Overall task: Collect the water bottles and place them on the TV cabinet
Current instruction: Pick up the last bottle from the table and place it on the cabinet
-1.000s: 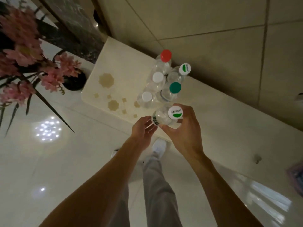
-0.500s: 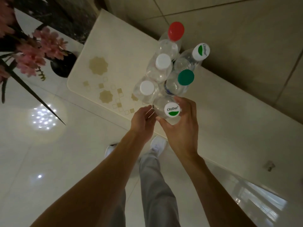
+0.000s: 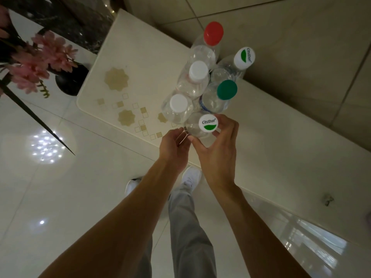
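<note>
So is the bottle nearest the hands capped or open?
Capped: the nearest bottle wears a white cap with a green mark; the right hand curls round it.

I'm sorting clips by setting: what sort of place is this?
Probably a home living room: a low cream cabinet bearing water bottles, glossy floor tiles, and a dark vase of pink flowers beside it.

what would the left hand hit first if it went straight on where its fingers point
Probably the Cestbon-capped bottle that the right hand grips; the left hand sits right beside it, depth unclear.
</note>
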